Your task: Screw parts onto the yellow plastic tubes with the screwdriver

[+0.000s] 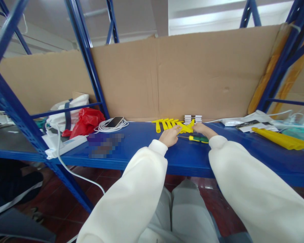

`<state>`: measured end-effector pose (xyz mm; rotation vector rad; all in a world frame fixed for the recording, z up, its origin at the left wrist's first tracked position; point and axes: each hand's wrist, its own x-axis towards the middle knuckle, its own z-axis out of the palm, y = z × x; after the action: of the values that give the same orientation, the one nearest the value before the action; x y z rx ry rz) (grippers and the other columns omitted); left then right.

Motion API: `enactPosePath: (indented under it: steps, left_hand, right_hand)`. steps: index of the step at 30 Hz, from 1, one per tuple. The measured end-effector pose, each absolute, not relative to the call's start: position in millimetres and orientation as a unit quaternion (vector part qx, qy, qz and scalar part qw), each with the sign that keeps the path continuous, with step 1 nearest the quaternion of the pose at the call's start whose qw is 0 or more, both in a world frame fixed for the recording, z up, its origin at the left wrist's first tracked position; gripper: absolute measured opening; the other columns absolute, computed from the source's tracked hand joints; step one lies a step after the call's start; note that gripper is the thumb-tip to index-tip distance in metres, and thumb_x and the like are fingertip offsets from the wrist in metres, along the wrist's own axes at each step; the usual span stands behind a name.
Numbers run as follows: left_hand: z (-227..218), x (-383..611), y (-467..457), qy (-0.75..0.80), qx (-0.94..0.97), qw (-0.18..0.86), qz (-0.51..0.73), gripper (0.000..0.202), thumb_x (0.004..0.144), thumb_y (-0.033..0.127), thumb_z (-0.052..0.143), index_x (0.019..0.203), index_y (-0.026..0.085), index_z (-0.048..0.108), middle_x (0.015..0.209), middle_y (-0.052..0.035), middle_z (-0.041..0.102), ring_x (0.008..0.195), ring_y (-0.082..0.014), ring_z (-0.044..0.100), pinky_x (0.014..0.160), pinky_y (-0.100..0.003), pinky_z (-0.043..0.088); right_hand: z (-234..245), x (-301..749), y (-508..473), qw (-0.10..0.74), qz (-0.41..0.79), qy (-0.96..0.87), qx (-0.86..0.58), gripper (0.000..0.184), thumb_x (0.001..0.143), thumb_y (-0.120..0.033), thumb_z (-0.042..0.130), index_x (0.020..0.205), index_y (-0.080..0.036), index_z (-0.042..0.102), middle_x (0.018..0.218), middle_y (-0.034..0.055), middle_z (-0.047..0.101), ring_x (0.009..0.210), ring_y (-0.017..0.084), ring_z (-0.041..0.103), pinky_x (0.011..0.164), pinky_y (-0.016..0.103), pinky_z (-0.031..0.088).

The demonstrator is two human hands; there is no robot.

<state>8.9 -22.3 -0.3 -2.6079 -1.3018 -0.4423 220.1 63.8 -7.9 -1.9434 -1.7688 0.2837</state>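
My left hand (169,135) is closed on the near-left end of a yellow T-shaped plastic piece (186,128), just above the blue shelf. My right hand (203,129) has its fingers curled at the right end of the same piece; the fingertips are partly hidden, so its exact grip is unclear. Beyond my left hand, several similar yellow pieces (164,124) lie in a row. A screwdriver (198,139) with a green and yellow handle rests just in front of my right hand. Behind the hands stands a small stack of white pieces (192,118).
A phone (115,122) sits on a coiled white cable (100,127) to the left, near a red bag (87,120) and a white power strip (68,145). Long yellow pieces (281,138) lie at the right. Cardboard (205,74) walls the back; blue posts (87,64) flank the shelf.
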Motion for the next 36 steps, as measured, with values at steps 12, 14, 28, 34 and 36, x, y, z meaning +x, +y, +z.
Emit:
enactPosePath:
  steps: [12, 14, 28, 34, 36]
  left_hand:
    - [1, 9, -25, -0.444, -0.878, 0.094, -0.149, 0.065, 0.087, 0.006, 0.047, 0.149, 0.02, 0.05, 0.16, -0.0076, 0.044, 0.137, -0.0229, 0.054, 0.111, -0.033, 0.048]
    - [2, 9, -26, -0.45, -0.876, 0.096, -0.147, 0.065, 0.086, 0.005, 0.047, 0.149, 0.021, 0.05, 0.16, -0.007, 0.045, 0.137, -0.0227, 0.054, 0.111, -0.033, 0.048]
    - [-4, 8, -20, -0.451, -0.867, 0.076, -0.198, 0.06, 0.088, 0.004, 0.047, 0.144, 0.025, 0.056, 0.158, -0.0067, 0.047, 0.129, -0.0242, 0.059, 0.109, -0.038, 0.049]
    - [-2, 6, -17, -0.466, -0.848, 0.06, -0.243, 0.062, 0.088, 0.004, 0.047, 0.147, 0.022, 0.052, 0.161, -0.0076, 0.042, 0.136, -0.0246, 0.054, 0.108, -0.039, 0.049]
    - [-2, 5, -16, -0.464, -0.845, 0.055, -0.261, 0.062, 0.088, 0.004, 0.047, 0.147, 0.02, 0.052, 0.159, -0.009, 0.044, 0.139, -0.0243, 0.05, 0.111, -0.038, 0.047]
  right_hand:
    - [-7, 216, 70, 0.147, 0.017, -0.658, -0.739, 0.039, 0.086, -0.026, 0.068, 0.121, -0.009, 0.072, 0.115, 0.0252, 0.073, 0.112, 0.031, 0.07, 0.087, 0.034, 0.054]
    - [-6, 215, 66, 0.127, 0.012, -0.66, -0.74, 0.04, 0.09, -0.022, 0.06, 0.125, -0.004, 0.069, 0.122, 0.028, 0.07, 0.116, 0.031, 0.068, 0.088, 0.033, 0.053]
    - [4, 215, 53, 0.428, 0.135, -0.682, -0.577, 0.029, 0.088, -0.017, 0.055, 0.063, -0.015, 0.069, 0.055, 0.002, 0.064, 0.056, 0.014, 0.058, 0.059, 0.023, 0.042]
    - [1, 196, 24, 0.462, 0.29, -0.68, -0.489, 0.033, 0.089, -0.036, 0.066, 0.062, -0.018, 0.06, 0.047, -0.0007, 0.058, 0.04, 0.009, 0.044, 0.044, 0.021, 0.033]
    - [-1, 192, 18, 0.452, 0.325, -0.683, -0.473, 0.036, 0.087, -0.035, 0.07, 0.058, -0.018, 0.057, 0.048, -0.0001, 0.058, 0.039, 0.008, 0.042, 0.042, 0.02, 0.03]
